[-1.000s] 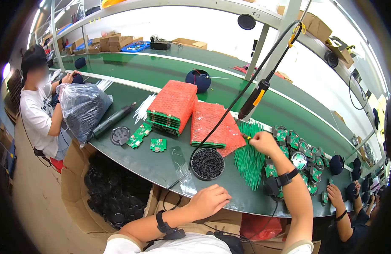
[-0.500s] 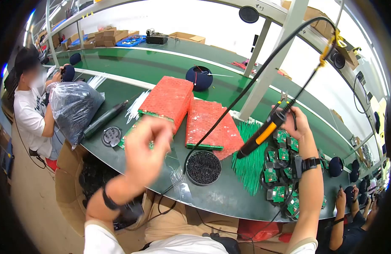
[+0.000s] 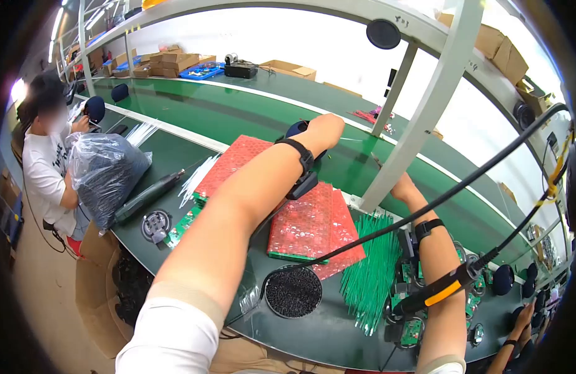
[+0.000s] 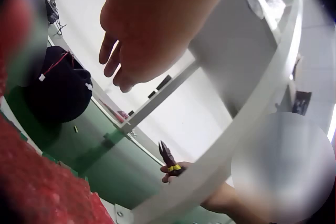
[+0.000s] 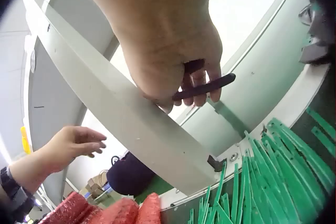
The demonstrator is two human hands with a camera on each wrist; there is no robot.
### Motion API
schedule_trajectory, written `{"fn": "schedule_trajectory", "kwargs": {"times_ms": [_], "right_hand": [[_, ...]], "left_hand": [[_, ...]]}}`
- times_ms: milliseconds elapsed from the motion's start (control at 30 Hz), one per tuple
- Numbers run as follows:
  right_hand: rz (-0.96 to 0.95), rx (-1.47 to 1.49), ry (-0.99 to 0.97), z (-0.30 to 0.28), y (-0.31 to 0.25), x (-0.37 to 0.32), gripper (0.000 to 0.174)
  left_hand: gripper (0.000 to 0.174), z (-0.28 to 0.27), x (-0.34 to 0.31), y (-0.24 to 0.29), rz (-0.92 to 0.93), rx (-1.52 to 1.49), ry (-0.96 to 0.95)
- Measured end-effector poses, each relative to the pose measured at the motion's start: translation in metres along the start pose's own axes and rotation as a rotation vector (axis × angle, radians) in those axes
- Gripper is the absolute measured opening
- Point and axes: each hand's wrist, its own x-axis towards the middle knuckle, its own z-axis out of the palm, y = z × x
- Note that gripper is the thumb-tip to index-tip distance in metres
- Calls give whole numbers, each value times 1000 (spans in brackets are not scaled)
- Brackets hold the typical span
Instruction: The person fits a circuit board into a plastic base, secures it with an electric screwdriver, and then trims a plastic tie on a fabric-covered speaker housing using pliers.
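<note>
My right hand (image 3: 405, 187) grips a pair of cutting pliers (image 4: 168, 155) with dark handles and yellow bands; their pointed tips show in the left wrist view. In the head view the hand is partly behind a grey post (image 3: 419, 112). My left hand (image 5: 73, 148) reaches out over the green belt, fingers loosely extended, holding nothing. Nearest to it is a dark blue rounded shell (image 4: 58, 90) with a red wire and white connectors, partly covered by the hand in the head view.
A hanging electric screwdriver (image 3: 437, 290) and its cable cross in front of my right forearm. Below lie green cable ties (image 3: 372, 268), red bubble-wrapped circuit boards (image 3: 300, 227), a dish of black screws (image 3: 294, 293) and several round board assemblies (image 3: 412, 330). A person (image 3: 48, 149) sits at left.
My left hand has gone from the table's front edge to above the belt by the blue shell. My right hand lifted the pliers from the cable ties and moved forward; the hanging screwdriver swung right.
</note>
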Motion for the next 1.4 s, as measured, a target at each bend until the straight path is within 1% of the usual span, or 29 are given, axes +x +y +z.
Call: {"fn": "schedule_trajectory", "kwargs": {"times_ms": [33, 100, 167, 200, 233, 267, 300, 367, 400, 433, 467, 500, 533, 567, 633, 667, 700, 767, 800, 833, 900, 967, 1033, 1067, 1233, 1300, 1333, 1367, 1400], "right_hand": [[20, -135, -117, 5, 8, 7, 42], [-155, -230, -62, 14, 28, 12, 41], [-31, -27, -69, 17, 27, 14, 43], [-25, -19, -75, 23, 33, 17, 43], [93, 302, -92, 30, 39, 19, 44], [217, 622, -105, 38, 44, 19, 46], [141, 268, -91, 32, 30, 19, 48], [154, 144, -170, 32, 27, 30, 51], [224, 252, -94, 34, 20, 32, 50], [227, 257, -94, 36, 15, 35, 50], [146, 286, -51, 39, 17, 39, 50], [67, 313, -8, 43, 21, 43, 49], [77, 279, 32, 43, 10, 45, 47], [93, 349, 6, 37, 2, 43, 45], [90, 258, -1, 37, 2, 49, 42], [22, 204, 31, 40, 2, 49, 40], [134, 936, -39, 43, -3, 49, 38], [126, 282, 24, 35, -8, 48, 43], [150, 671, -26, 54, 21, 57, 43], [147, 670, -29, 62, 34, 59, 43], [-47, 441, 102, 70, 46, 65, 43], [65, 342, 38, 54, 23, 60, 44], [119, 240, 68, 45, 9, 51, 44], [85, 291, 58, 43, 9, 50, 45], [134, 348, 30, 39, 12, 42, 46], [145, 395, 0, 38, 15, 37, 46], [111, 486, 29, 39, 17, 33, 46], [77, 577, 58, 41, 18, 31, 45], [147, 512, 28, 39, 19, 30, 43]], "left_hand": [[26, 13, 8, -2, 2, -1, -13], [26, 35, 23, -5, 17, 57, -87], [20, 39, 25, 2, 5, 107, -106], [17, 43, 27, 3, -11, 100, -42], [15, 46, 28, 3, -28, 93, 19], [18, 47, 31, 2, 10, 22, 9], [15, 47, 38, 0, 12, -58, -25], [15, 50, 50, -6, 32, -255, 26], [15, 60, 62, -13, 33, -253, 23], [17, 72, 72, -19, 99, -390, 16], [19, 81, 79, -19, 164, -527, 9], [20, 86, 84, -6, -20, -639, -101], [20, 73, 75, 3, -51, -646, -107], [21, 59, 65, 12, -81, -654, -110], [21, 45, 57, 22, -83, -753, -140], [20, 42, 54, 23, -109, -822, -148], [19, 43, 54, 23, -138, -889, -155], [18, 43, 53, 26, -126, -878, -162], [17, 42, 54, 27, -114, -866, -164], [17, 41, 53, 29, -117, -866, -161], [17, 40, 52, 33, -93, -851, -157], [17, 40, 51, 35, -93, -857, -149], [16, 43, 52, 37, -92, -863, -145], [17, 44, 53, 38, -92, -871, -148], [17, 47, 54, 42, -86, -891, -145], [17, 46, 57, 45, -2, -731, -105], [16, 48, 55, 48, -86, -899, -149], [15, 49, 55, 49, -98, -924, -160], [15, 49, 55, 51, -90, -914, -159]]}}
